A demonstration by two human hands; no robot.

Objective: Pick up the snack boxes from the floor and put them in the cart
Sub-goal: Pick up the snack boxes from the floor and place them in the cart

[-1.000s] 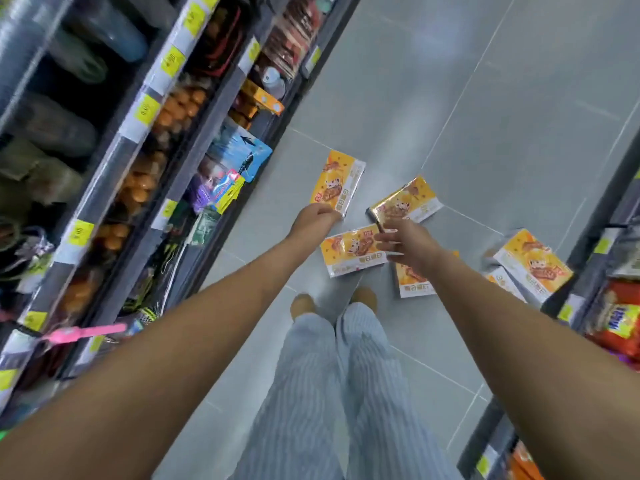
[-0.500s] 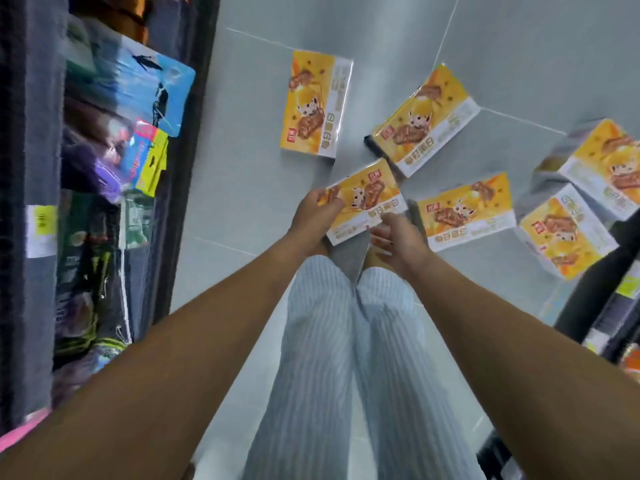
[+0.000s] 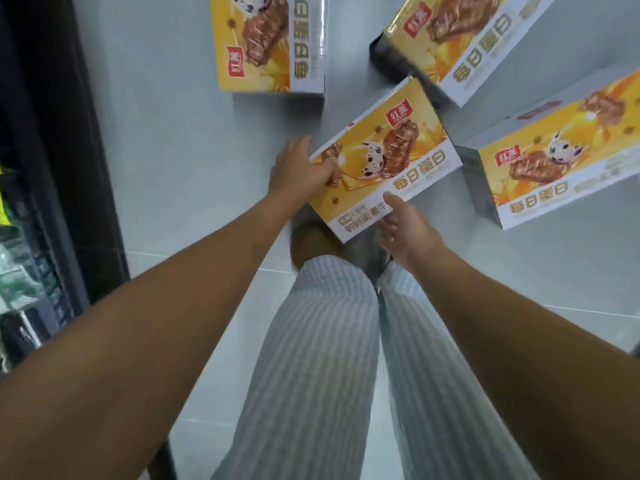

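Snack box point(image 3: 384, 157), yellow and white with a picture of a chocolate bar, is held by both hands in the middle of the scene, just beyond the person's knees. The left hand point(image 3: 298, 171) grasps its left end, thumb on the printed top and fingers curled round the edge. The right hand point(image 3: 405, 230) grips its near edge, thumb on the top and fingers below. The near corner of this box covers part of a brown shoe point(image 3: 306, 244). Three more of the same kind lie on the grey tiled floor point(image 3: 166, 133): the far left box point(image 3: 270, 43), the far right box point(image 3: 474, 39) and the right box point(image 3: 554, 150). The right box is apart from the held one. A dark shelf point(image 3: 41, 168) runs along the left side, and striped trousers point(image 3: 311, 358) fill the near middle
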